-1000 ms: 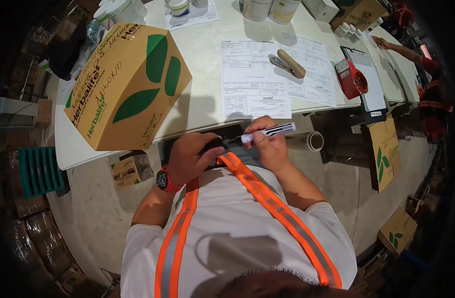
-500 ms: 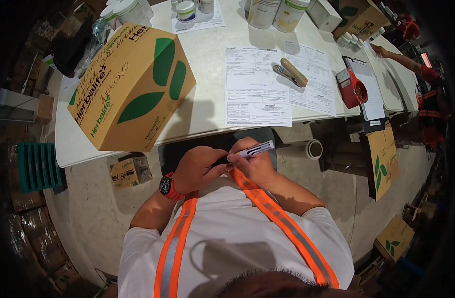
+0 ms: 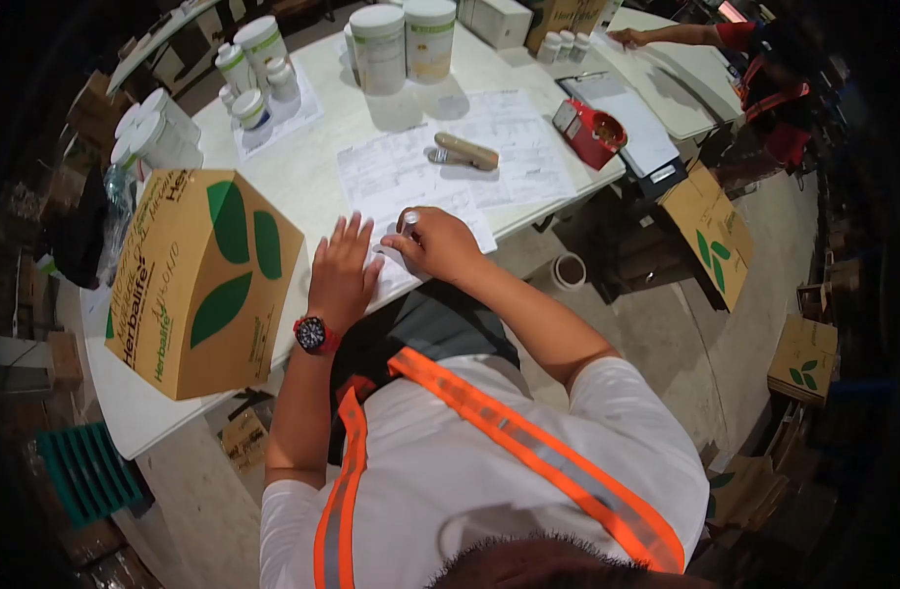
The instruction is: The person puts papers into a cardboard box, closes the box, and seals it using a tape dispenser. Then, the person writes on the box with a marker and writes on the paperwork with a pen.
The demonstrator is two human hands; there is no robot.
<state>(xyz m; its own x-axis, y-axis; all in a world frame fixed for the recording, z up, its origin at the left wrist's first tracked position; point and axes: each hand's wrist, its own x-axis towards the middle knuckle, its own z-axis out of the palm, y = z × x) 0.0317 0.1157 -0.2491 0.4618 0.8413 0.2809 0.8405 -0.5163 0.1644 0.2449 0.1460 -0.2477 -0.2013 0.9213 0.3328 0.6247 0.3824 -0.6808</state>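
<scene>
My left hand [image 3: 342, 280] lies flat with its fingers stretched out, at the near edge of the printed papers [image 3: 371, 167]. It wears a red and black watch [image 3: 314, 334] at the wrist. In my right hand [image 3: 442, 243] is a marker pen [image 3: 409, 222], held upright, its lower end hidden by the fingers over the papers. Farther up on the sheets rests a beige stapler [image 3: 467, 152]. To the left of my left hand stands a cardboard box [image 3: 204, 294] with green leaf prints and handwriting.
White tubs [image 3: 406, 44] and small bottles [image 3: 258, 88] stand along the far side of the white table [image 3: 322, 182]. At right are a red tape dispenser [image 3: 589, 133] and a clipboard [image 3: 627, 123]. Another person's arm [image 3: 676, 36] reaches over a neighbouring table.
Both hands have moved from in front of my body forward onto the table. My left hand has spread flat, and the marker in my right hand has turned upright. The view has shifted too.
</scene>
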